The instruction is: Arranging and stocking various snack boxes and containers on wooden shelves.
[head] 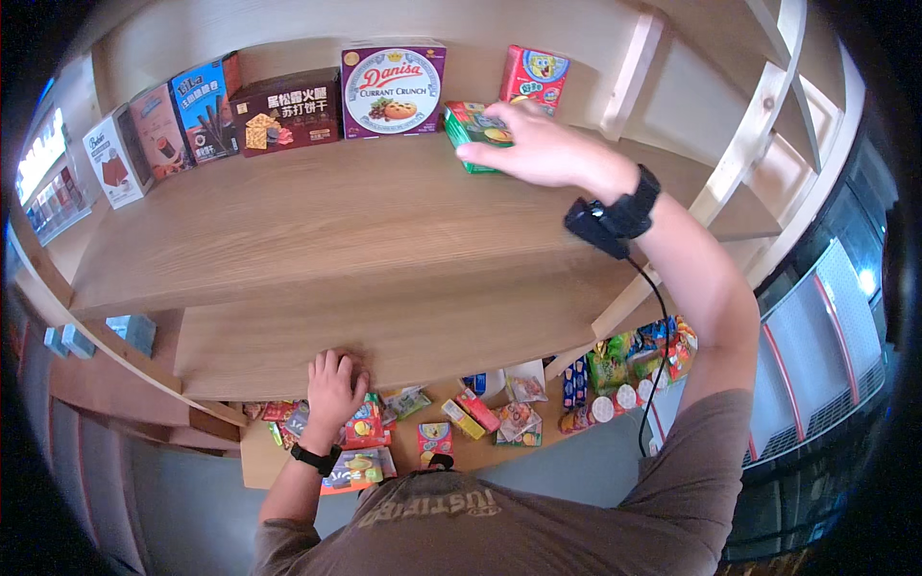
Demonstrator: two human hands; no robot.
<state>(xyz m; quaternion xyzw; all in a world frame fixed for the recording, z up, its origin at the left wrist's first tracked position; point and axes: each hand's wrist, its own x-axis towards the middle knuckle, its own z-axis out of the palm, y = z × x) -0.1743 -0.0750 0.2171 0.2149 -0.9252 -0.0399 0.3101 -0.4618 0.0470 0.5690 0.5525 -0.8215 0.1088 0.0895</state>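
On the upper wooden shelf, my right hand is around a green and red snack box, with the thumb across its near side and the fingers over its upper part. Part of that box is hidden by the hand. Just behind it stands a red cartoon-printed biscuit box, upright against the back panel. To the left is a purple and white Danisa cookie box. My left hand rests at the front edge of the lower shelf, fingers slightly apart, holding nothing.
A dark brown cracker box, a blue box, a pink box and a white box line the back left. Below, a table bears many snack packs. A wooden post and a cable are on the right.
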